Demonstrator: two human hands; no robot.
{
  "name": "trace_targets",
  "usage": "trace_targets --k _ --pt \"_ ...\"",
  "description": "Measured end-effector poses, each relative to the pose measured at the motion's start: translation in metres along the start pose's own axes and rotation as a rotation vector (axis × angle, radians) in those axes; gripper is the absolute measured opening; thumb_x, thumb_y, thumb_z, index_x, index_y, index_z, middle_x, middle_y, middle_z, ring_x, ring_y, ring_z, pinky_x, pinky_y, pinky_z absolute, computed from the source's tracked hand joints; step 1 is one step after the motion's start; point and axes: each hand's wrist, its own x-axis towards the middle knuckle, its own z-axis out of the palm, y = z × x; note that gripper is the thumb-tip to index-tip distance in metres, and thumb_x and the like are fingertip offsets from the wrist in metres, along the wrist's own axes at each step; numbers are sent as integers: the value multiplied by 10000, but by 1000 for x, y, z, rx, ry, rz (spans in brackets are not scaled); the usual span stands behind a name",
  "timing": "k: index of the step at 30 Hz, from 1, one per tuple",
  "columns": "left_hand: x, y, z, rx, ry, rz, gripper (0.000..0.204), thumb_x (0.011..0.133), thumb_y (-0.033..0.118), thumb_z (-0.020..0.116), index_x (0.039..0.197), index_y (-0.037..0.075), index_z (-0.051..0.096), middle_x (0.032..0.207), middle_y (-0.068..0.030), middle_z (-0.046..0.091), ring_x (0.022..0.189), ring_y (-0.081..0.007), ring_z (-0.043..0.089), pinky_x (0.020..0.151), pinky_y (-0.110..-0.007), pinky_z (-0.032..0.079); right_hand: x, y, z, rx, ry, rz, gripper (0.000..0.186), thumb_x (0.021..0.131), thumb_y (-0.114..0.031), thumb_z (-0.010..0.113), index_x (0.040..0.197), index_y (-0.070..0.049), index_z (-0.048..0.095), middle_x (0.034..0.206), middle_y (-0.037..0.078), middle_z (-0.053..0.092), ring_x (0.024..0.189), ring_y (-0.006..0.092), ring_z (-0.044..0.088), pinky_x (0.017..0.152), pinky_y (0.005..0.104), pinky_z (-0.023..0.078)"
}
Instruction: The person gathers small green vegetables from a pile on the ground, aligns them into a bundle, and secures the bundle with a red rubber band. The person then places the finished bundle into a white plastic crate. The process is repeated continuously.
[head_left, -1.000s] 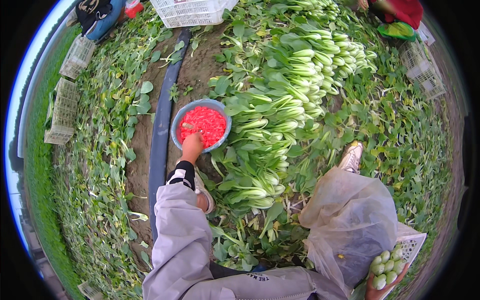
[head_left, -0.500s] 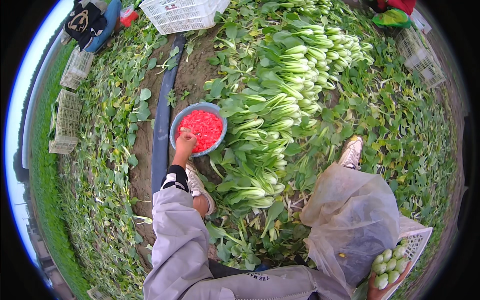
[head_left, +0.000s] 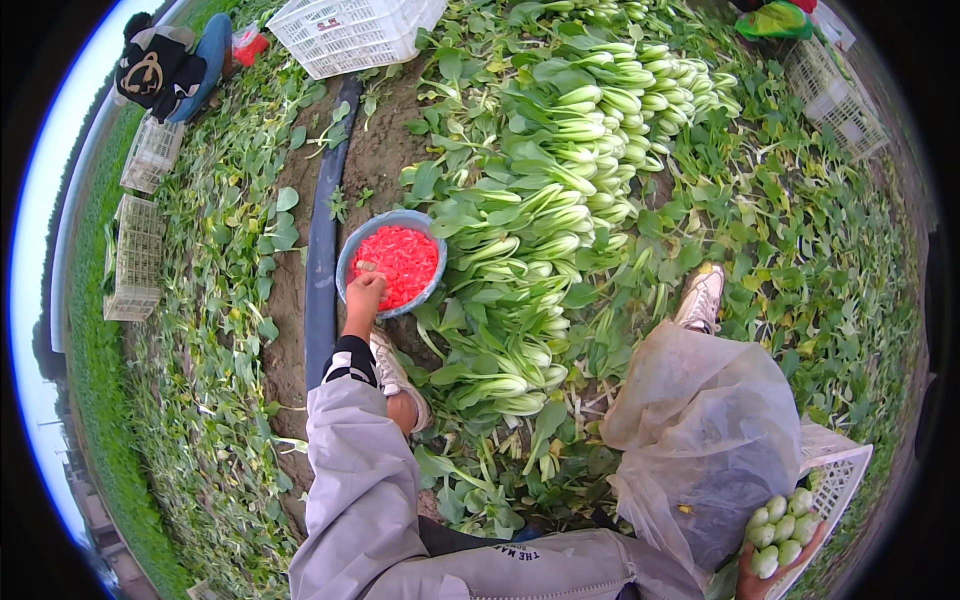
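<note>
One long row of leafy greens (head_left: 595,150) lies on the leaf-strewn ground (head_left: 800,270), pale stem ends mostly turned right, probably so that they can be picked up alike. A translucent plastic sheet (head_left: 705,410) spreads behind the right shoe (head_left: 702,297), presumably shielding clothing from damp. The blue-grey basin (head_left: 427,228) stands just beside the left shoe (head_left: 393,372), apparently for easy reach. At lower right, the right hand (head_left: 748,580) is clasped round a bunch of greens (head_left: 780,533), stem ends upward, evidently keeping them gathered. The left hand (head_left: 366,291) hovers at the basin's near side, fingers drawn together; whether they pinch any red strips (head_left: 405,258) cannot be told.
</note>
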Motion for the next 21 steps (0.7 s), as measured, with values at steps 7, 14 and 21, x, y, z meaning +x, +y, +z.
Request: trace_targets --k 7,14,21 --pt "0 -3 -3 2 19 -31 87 889 140 577 920 60 586 793 -27 631 653 -113 598 590 -245 494 -4 5 3 1 2 -6 966 679 -264 752 1418 -12 182 1368 199 360 1224 358 398 1030 459 311" --pt "-67 105 87 -645 -448 -91 118 873 164 654 919 79 588 810 -6 608 667 -93 547 677 -253 480 -12 -6 3 -3 35 -62 1006 668 -280 758 1425 1 159 1395 202 333 1258 363 371 1062 463 281" --pt "-301 250 244 -473 -1196 143 198 873 176 654 973 5 652 830 -35 646 685 -102 572 708 -246 467 4 -25 -10 -17 -11 -227 992 581 -264 845 1365 -45 277 1377 261 352 1239 423 405 1031 465 359"
